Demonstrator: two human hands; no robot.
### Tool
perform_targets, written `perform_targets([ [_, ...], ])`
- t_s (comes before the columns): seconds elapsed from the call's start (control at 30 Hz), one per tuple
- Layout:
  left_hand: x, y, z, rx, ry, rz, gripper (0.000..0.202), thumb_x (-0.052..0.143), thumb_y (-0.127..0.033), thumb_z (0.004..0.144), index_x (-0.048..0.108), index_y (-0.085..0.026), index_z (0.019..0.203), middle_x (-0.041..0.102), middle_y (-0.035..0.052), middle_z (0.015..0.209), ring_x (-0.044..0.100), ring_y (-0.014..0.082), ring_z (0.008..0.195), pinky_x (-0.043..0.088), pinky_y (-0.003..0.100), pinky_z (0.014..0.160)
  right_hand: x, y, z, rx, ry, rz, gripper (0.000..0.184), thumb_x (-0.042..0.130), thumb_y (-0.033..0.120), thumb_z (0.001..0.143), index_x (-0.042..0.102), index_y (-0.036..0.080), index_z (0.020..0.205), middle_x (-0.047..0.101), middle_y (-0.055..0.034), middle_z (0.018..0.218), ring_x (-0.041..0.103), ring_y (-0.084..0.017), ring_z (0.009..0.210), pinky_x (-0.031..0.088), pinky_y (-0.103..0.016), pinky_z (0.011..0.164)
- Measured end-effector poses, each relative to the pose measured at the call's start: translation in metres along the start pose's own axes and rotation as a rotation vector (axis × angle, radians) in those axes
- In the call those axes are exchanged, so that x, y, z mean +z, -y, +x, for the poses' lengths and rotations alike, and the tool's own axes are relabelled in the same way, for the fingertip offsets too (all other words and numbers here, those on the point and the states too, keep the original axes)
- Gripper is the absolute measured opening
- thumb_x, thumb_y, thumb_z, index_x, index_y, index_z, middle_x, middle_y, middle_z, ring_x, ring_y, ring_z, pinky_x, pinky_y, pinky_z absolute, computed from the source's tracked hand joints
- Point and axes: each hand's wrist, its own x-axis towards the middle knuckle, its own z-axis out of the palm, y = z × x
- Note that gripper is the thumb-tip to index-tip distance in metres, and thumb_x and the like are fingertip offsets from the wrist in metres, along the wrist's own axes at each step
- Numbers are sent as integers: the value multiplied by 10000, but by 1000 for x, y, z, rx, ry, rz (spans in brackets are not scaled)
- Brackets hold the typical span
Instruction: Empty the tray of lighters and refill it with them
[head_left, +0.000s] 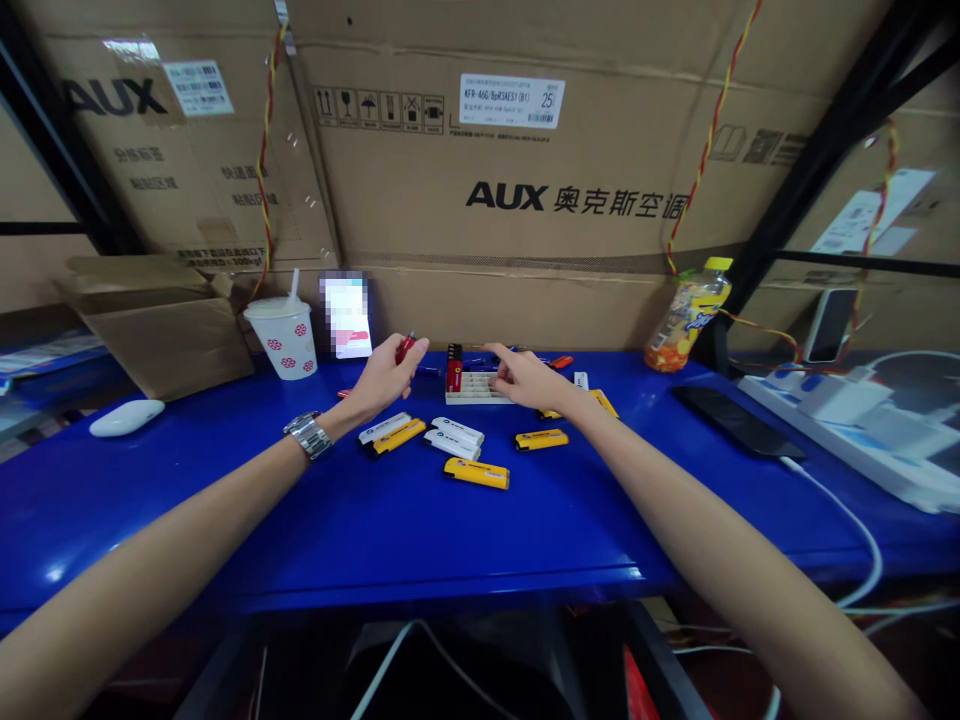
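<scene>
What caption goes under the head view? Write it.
Left hand holds a red object while right hand touches a white tray on a blue bench.

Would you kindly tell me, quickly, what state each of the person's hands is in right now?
Left hand: closed, pinching a small red object.
Right hand: open, fingertips over a white compartment tray.

The left hand grips a small red part. The right hand touches a white slotted tray, with yellow and white lighters at its six o'clock on the blue table.
</scene>
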Motion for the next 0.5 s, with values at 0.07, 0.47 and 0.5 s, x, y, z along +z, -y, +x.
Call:
perform_targets([
  [0.07,2,4,2,89,32,54,213,395,-356,949,436,-199,810,501,5,690,490,113,554,416,262,521,-1,-3,0,14,-3,-11,537,478,185,814,413,118,1342,683,-57,783,587,-181,699,414,-297,667],
  [0.47,12,3,-7,373,120,388,314,423,-345,934,648,-157,821,640,36,702,538,141,625,387,270,601,-1,-14,-1,47,-3,-42,508,475,163,801,450,127,1307,678,-60,797,585,-173,690,430,-300,702],
  [0.5,13,3,-8,370,131,406,318,416,-337,934,659,-156,839,651,41,707,550,145,633,392,272,605,-2,-13,-2,51,1,-46,502,473,165,803,454,127,1303,679,-60,798,586,-173,691,430,-300,706],
])
